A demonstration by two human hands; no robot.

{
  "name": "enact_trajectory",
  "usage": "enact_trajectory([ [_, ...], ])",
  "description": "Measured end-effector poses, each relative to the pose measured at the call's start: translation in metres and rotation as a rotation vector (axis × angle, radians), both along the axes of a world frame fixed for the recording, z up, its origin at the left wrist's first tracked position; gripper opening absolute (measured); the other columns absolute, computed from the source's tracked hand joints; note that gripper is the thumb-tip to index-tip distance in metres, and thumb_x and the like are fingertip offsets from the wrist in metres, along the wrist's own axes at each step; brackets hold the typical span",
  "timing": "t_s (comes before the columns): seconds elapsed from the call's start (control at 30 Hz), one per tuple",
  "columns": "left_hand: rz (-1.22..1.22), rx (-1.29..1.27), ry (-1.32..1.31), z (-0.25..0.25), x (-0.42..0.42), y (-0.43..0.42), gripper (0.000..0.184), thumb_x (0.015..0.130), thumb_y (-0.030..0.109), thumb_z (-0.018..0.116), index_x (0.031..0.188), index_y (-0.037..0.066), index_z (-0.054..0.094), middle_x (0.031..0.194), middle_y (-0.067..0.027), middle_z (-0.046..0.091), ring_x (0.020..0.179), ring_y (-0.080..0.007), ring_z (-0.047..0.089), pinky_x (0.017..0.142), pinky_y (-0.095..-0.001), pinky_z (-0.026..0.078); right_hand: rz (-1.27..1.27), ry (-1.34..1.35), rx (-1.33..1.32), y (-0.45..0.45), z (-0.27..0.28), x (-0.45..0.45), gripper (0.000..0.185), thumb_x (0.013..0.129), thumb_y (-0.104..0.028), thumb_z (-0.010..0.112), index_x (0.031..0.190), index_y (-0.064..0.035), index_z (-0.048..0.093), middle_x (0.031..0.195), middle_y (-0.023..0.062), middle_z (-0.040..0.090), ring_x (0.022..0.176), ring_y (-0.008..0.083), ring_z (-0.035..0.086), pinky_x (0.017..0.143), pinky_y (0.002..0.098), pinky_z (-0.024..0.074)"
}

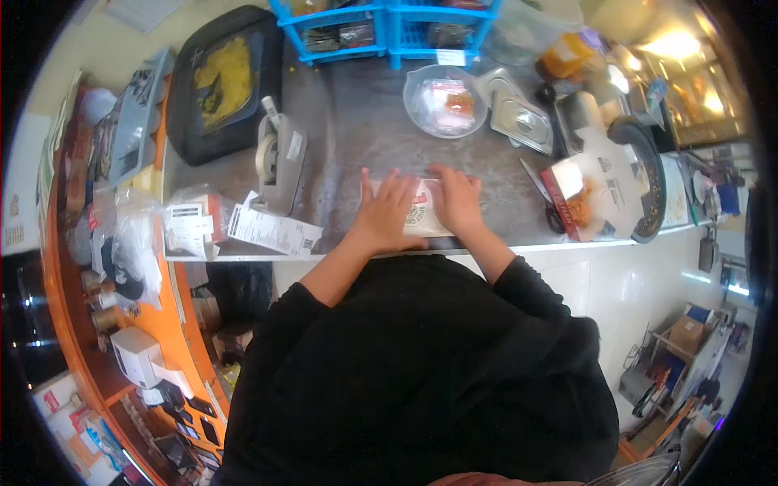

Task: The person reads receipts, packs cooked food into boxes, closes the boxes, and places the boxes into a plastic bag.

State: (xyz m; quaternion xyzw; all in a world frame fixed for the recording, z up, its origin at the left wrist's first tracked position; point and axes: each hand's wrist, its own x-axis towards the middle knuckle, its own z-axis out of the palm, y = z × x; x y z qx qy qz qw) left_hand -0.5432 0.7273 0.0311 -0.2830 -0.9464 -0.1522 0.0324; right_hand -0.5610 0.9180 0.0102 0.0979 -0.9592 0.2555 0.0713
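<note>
On the counter in front of me lies a flat, pale paper packet [418, 217] with red and dark print. My left hand [387, 212] rests palm down across its left part, fingers spread. Over its right edge lies my right hand [459, 199], fingers stretched forward and touching the packet. Neither hand is wrapped round anything. Both hands hide much of the packet's sides. Beyond them stands a clear round bowl [412, 104] with small printed packets inside.
A tape dispenser [284, 162] and a printed paper slip [274, 230] are to the left, near a black tray [185, 121] of yellow food. Rightward are metal lids [523, 120], scissors [554, 217] and a food box [604, 182]. Blue baskets [389, 32] stand behind.
</note>
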Motion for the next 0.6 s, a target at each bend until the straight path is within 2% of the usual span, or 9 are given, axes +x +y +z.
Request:
enact_trajectory([
  [0.07,-0.104,-0.018,-0.049,0.003,0.000,0.003,0.101,0.057,0.058,0.075,0.136,0.008,0.038,0.132,-0.0145,0.040,0.129,-0.0330,0.034,0.108,-0.0644,0.008,-0.107,0.042,-0.092,0.010,-0.005,0.002,0.035,0.086,-0.023,0.058,0.119,-0.0121,0.053,0.108,0.0083,0.061,0.105,0.0246,0.054,0.090,0.0468,0.0333],
  [0.17,-0.067,-0.069,-0.137,-0.003,-0.008,-0.001,0.103,0.055,0.054,0.078,0.139,0.010,0.035,0.136,-0.0161,0.037,0.131,-0.0331,0.032,0.107,-0.0654,0.008,-0.494,0.107,0.117,0.063,-0.016,0.014,0.046,0.086,-0.026,0.060,0.126,-0.0087,0.047,0.123,0.0128,0.053,0.115,0.0298,0.049,0.094,0.0500,0.0339],
  [0.23,-0.006,-0.087,-0.178,0.004,-0.014,-0.010,0.104,0.055,0.050,0.079,0.140,0.011,0.034,0.139,-0.0151,0.035,0.133,-0.0331,0.030,0.108,-0.0648,0.009,-0.726,-0.091,0.397,0.106,-0.020,0.031,0.057,0.084,-0.028,0.061,0.132,-0.0062,0.040,0.135,0.0160,0.042,0.120,0.0345,0.043,0.092,0.0511,0.0365],
  [0.3,0.046,-0.125,-0.168,0.010,-0.026,-0.021,0.102,0.056,0.048,0.080,0.140,0.013,0.034,0.141,-0.0142,0.033,0.134,-0.0329,0.028,0.108,-0.0640,0.009,-0.851,-0.171,0.500,0.140,-0.025,0.053,0.062,0.084,-0.029,0.062,0.135,-0.0049,0.036,0.137,0.0157,0.040,0.121,0.0365,0.041,0.092,0.0527,0.0375],
  [0.4,0.115,-0.193,-0.073,0.010,-0.046,-0.042,0.095,0.061,0.045,0.079,0.140,0.014,0.035,0.144,-0.0132,0.031,0.136,-0.0329,0.026,0.109,-0.0630,0.010,-0.896,-0.237,0.451,0.157,-0.029,0.078,0.063,0.083,-0.026,0.062,0.136,-0.0032,0.035,0.135,0.0168,0.040,0.117,0.0389,0.044,0.092,0.0517,0.0382],
  [0.5,0.159,-0.196,0.046,0.007,-0.061,-0.047,0.085,0.068,0.039,0.076,0.139,0.015,0.037,0.147,-0.0131,0.027,0.137,-0.0336,0.025,0.108,-0.0632,0.010,-0.856,-0.190,0.377,0.158,-0.031,0.078,0.058,0.084,-0.023,0.061,0.133,-0.0010,0.040,0.132,0.0172,0.043,0.114,0.0384,0.046,0.092,0.0491,0.0397],
  [0.6,0.137,-0.046,0.099,0.013,-0.062,-0.027,0.075,0.075,0.030,0.072,0.140,0.015,0.038,0.148,-0.0142,0.026,0.137,-0.0351,0.025,0.107,-0.0638,0.012,-0.576,-0.033,0.208,0.150,-0.040,0.075,0.051,0.085,-0.020,0.060,0.128,0.0005,0.045,0.128,0.0211,0.045,0.112,0.0383,0.048,0.092,0.0480,0.0402],
])
